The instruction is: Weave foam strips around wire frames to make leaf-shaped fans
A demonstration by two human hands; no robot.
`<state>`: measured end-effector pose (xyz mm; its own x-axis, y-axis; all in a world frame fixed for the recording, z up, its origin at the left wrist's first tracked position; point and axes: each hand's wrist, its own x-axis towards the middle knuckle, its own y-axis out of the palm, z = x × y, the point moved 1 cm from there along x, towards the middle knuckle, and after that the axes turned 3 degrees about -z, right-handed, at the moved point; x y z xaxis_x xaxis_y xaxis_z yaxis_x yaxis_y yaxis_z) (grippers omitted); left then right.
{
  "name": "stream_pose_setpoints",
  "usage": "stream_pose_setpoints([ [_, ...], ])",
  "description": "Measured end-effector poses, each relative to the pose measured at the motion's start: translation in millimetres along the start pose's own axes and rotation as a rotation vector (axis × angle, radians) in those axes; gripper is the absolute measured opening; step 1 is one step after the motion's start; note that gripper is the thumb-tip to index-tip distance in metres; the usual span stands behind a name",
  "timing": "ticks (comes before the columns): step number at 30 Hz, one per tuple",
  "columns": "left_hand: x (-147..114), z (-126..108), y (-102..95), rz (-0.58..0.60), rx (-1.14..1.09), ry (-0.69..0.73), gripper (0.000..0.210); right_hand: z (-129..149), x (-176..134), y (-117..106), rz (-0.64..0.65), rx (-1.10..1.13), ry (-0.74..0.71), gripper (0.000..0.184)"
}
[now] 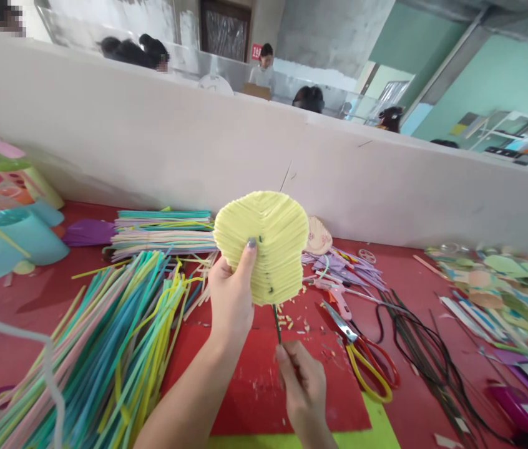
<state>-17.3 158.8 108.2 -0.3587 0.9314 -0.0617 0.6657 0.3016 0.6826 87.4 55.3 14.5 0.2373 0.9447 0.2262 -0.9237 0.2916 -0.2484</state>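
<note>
A pale yellow fan-shaped piece (283, 243), made of pipe cleaners laid side by side in slanting rows, is held upright in front of me. My left hand (233, 287) grips its left edge, thumb on the near face and the other fingers hidden behind. Dark spots run down its middle line. From its lower end comes a thin dark green stem (277, 324). My right hand (301, 380) pinches that stem at its bottom end. Below lies a red sheet (249, 386) with small yellow clippings.
Bundles of coloured pipe cleaners (105, 349) spread on the left. On the right are scissors (357, 349) with red and yellow handles, a pink glue gun (336, 296), its black cord and dark stems (432, 355). A white partition (151, 143) stands behind; people are beyond it.
</note>
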Motion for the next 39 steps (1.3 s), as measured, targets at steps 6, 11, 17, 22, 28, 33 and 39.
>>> stream_pose_setpoints([
  [6,2,-3,-2.7,0.0,-0.013,-0.029,0.03,-3,-2,6,-0.042,0.03,0.031,0.036],
  [11,2,-4,-3.4,-0.006,-0.015,-0.033,0.03,-2,-2,9,-0.069,0.0,-0.037,0.036],
  [17,3,-4,-4.1,-0.023,0.008,-0.014,0.032,-2,-2,14,-0.132,0.005,-0.057,0.037],
  [22,3,-3,-3.7,-0.033,0.015,-0.018,0.03,-8,-6,17,-0.129,0.014,-0.04,0.035],
  [28,2,-2,-1.5,-0.047,-0.007,-0.013,0.03,-13,-10,19,-0.134,-0.009,-0.045,0.032],
  [33,-1,1,-0.4,-0.071,-0.037,-0.006,0.034,-11,-12,21,-0.148,-0.02,-0.062,0.031],
  [39,-3,2,1.6,-0.082,-0.06,-0.017,0.035,-15,-15,23,-0.16,-0.038,-0.098,0.031],
])
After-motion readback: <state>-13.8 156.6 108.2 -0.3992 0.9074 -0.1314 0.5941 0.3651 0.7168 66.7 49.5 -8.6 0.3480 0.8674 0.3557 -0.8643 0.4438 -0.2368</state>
